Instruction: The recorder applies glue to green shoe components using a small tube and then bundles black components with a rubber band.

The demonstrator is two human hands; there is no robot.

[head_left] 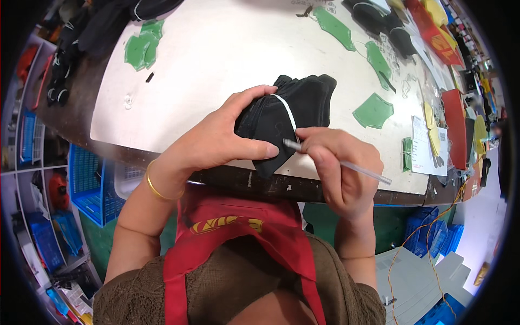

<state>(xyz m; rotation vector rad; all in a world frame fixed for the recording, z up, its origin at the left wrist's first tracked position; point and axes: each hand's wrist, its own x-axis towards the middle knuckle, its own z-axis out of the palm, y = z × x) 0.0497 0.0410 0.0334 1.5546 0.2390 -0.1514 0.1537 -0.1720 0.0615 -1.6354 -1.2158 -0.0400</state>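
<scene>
A stack of black fabric pieces (311, 100), bound by a white band (287, 111), lies at the near edge of the white-topped table. My left hand (219, 135) is closed round its left side, thumb on top and fingers partly hidden behind it. In my right hand (346, 168) is a slim clear pen (363, 172), gripped between thumb and fingers. Its tip points left, just over the fabric. A faint pale mark shows on the top piece near the tip. My right fingers are close to the white band; whether they touch it I cannot tell.
Green template pieces (374, 111) lie to the right, others (143, 46) at the far left. Dark bundles (374, 19) sit at the back right. Papers (428, 146) and a red box (454, 130) line the right edge. A blue crate (86, 184) stands lower left.
</scene>
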